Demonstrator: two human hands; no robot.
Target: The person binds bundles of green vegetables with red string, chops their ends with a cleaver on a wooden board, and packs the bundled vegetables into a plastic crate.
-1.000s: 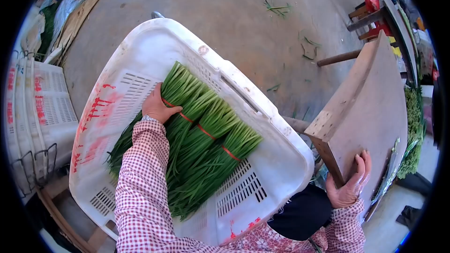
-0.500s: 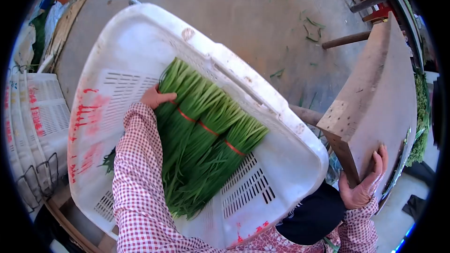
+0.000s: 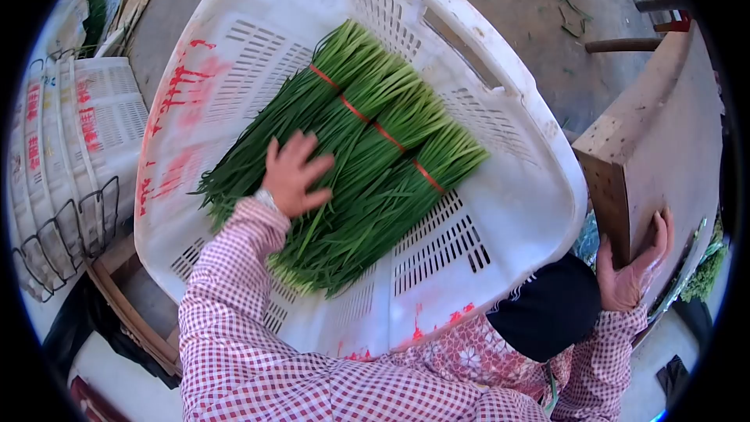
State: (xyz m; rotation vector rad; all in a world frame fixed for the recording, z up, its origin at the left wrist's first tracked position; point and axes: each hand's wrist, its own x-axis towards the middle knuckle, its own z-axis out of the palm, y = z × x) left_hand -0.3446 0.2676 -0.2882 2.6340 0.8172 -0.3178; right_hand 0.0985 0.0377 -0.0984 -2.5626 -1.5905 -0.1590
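Note:
Several bundles of long green stalks (image 3: 367,164), tied with red bands, lie side by side in a white plastic crate (image 3: 539,180) with slotted walls and red markings. Over the leafy part of the bundles is my left hand (image 3: 297,176), its fingers spread and slightly blurred, holding nothing; whether it touches the leaves I cannot tell. My right hand (image 3: 637,266) rests at the corner of a wooden board (image 3: 664,156) to the right of the crate, thumb and fingers apart across its edge.
Another white crate (image 3: 117,109) with red marks stands at the left beside a metal wire rack (image 3: 70,227). Wooden framing (image 3: 133,320) lies below it. Scraps of green (image 3: 574,16) are on the floor beyond the crate. Green stalks (image 3: 703,273) sit at the far right.
My left hand has let go of the leftmost bundle's banded part and moved down over the leaves, fingers now spread. The view has shifted. My right hand remains at the board's corner.

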